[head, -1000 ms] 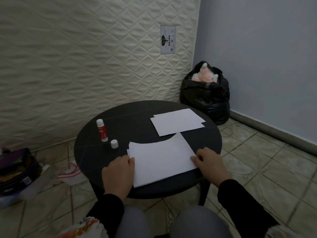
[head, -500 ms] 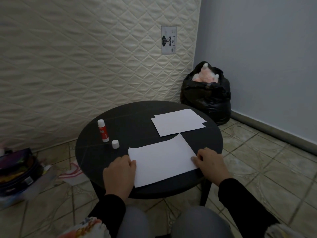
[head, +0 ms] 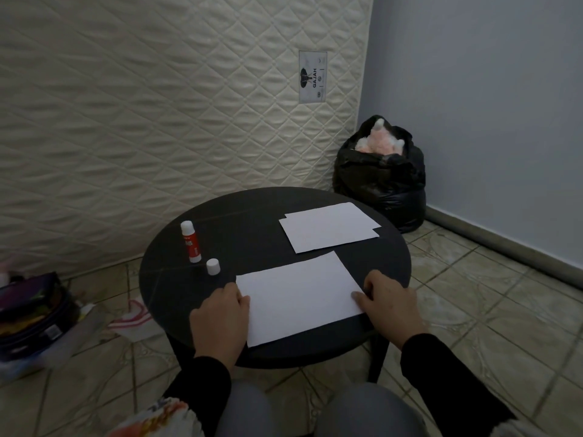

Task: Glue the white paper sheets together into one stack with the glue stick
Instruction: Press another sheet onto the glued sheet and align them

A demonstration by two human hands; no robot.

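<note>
A white paper stack (head: 299, 296) lies flat at the near side of the round black table (head: 252, 216). My left hand (head: 220, 316) rests at its left edge and my right hand (head: 389, 305) at its right edge, fingers pressing down on the paper. More white sheets (head: 329, 227) lie slightly offset at the table's far right. The red and white glue stick (head: 191, 241) stands upright and uncapped at the left, its white cap (head: 213, 266) beside it on the table.
A quilted mattress (head: 157, 105) leans on the wall behind the table. A black bag (head: 380, 181) with soft toys sits in the corner. Bags and papers (head: 34, 313) lie on the tiled floor to the left.
The top sheet's curled far edge has settled flat onto the stack. Both hands stay at the sheet's side edges.
</note>
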